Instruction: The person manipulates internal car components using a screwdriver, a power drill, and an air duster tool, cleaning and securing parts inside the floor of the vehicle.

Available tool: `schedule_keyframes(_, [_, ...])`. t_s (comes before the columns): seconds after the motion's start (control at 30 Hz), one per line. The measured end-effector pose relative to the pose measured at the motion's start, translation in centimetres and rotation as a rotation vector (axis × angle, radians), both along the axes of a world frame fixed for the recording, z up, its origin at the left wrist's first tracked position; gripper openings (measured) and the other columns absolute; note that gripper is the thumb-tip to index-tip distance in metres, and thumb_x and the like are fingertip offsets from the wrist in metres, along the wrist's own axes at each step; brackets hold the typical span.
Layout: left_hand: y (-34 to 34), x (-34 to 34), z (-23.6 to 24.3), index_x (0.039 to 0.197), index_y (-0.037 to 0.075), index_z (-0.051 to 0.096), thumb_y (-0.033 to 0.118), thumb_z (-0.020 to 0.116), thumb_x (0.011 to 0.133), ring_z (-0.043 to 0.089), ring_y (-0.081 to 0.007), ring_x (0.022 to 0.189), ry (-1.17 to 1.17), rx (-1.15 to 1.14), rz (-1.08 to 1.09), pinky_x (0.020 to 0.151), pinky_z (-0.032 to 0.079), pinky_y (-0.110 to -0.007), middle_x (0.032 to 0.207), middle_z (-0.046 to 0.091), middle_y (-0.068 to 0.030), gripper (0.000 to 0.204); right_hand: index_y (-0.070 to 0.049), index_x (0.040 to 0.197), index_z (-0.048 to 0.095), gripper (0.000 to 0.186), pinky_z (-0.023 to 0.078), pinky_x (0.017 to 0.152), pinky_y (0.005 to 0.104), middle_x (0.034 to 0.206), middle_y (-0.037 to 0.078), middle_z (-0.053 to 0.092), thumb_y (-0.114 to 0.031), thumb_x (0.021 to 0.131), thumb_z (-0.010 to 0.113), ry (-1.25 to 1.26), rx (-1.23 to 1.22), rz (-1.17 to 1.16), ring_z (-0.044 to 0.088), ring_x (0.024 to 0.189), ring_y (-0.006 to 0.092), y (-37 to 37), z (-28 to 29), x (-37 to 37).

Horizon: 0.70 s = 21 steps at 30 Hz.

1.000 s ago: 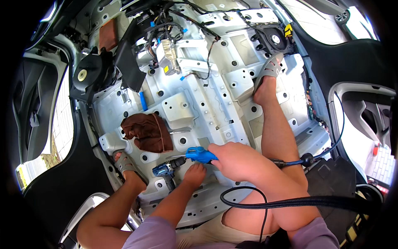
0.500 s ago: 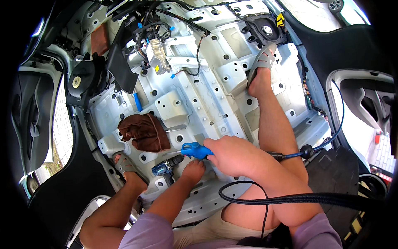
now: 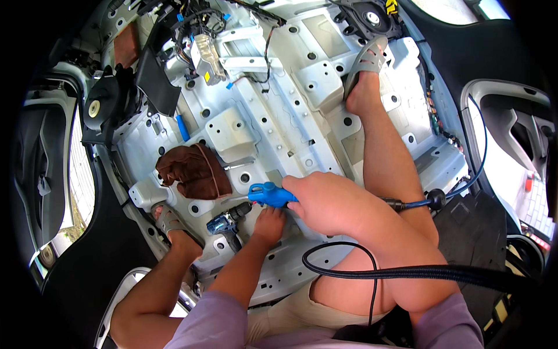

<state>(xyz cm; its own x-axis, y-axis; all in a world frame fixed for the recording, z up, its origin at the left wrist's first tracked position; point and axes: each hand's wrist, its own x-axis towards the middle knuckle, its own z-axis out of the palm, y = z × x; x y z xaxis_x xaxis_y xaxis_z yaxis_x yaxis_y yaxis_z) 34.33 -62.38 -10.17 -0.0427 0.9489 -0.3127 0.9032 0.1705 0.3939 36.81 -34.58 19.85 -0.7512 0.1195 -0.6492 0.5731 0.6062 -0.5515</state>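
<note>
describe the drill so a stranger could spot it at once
On the car's bare pale metal floor, find the brown cloth. Below it in view lies the drill, black chuck pointing up-right. It is dark blue, unlike the brighter blue tool in the right grip.

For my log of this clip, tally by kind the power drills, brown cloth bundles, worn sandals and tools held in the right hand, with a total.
Power drill: 1
Brown cloth bundle: 1
Grey sandals: 2
Blue tool in the right hand: 1
Total: 5
</note>
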Motion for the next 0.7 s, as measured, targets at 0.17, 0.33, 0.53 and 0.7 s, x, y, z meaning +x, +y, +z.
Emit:
schedule_keyframes(0.17, [-6.1, -7.2, 0.6, 0.110, 0.006, 0.069, 0.008, 0.071, 0.080, 0.063, -0.0378, 0.117, -0.348, -0.045, -0.050, 0.102, 0.053, -0.047, 0.119, 0.066, -0.0146, 0.030, -0.004, 0.107, 0.069, 0.016, 0.060, 0.080, 0.0535, 0.096, 0.022, 0.076, -0.008, 0.093, 0.063, 0.001, 0.018, 0.030, 0.075, 0.093, 0.0439, -0.5, 0.2, -0.2])
schedule_keyframes(0.33, [-7.8, -6.5, 6.1, 0.115, 0.005, 0.067, -0.001, 0.068, 0.083, 0.064, -0.0399, 0.115, -0.469, 0.017, 0.135, 0.097, 0.055, -0.048, 0.122, 0.065, -0.0162, 0.033, -0.008, 0.108, 0.068, 0.014, 0.058, 0.081, 0.0547, 0.097, 0.021, 0.075, -0.012, 0.094, 0.066, -0.071, -0.042, 0.053, 0.073, 0.093, 0.0443, -0.9, -0.8, -0.1])
schedule_keyframes(0.53, [-10.4, -5.5, 7.8, 0.112, 0.003, 0.068, 0.001, 0.064, 0.099, 0.070, -0.0348, 0.091, -0.474, 0.051, 0.607, 0.080, 0.057, -0.040, 0.104, 0.068, -0.0170, 0.014, -0.007, 0.110, 0.070, 0.017, 0.056, 0.077, 0.0491, 0.094, 0.020, 0.074, -0.019, 0.097, 0.069, -0.217, -0.239, 0.148, 0.072, 0.087, 0.0411, 1.0, -5.7, 2.6])
schedule_keyframes(0.7, [-11.6, -8.6, 7.7, 0.111, 0.004, 0.071, 0.004, 0.066, 0.099, 0.073, -0.0266, 0.082, -0.319, 0.143, 1.005, 0.073, 0.058, -0.038, 0.099, 0.074, -0.0137, 0.013, -0.006, 0.111, 0.071, 0.020, 0.054, 0.076, 0.0478, 0.096, 0.019, 0.074, -0.018, 0.095, 0.070, -0.282, -0.251, 0.183, 0.071, 0.088, 0.0390, 0.9, -6.8, 2.6])
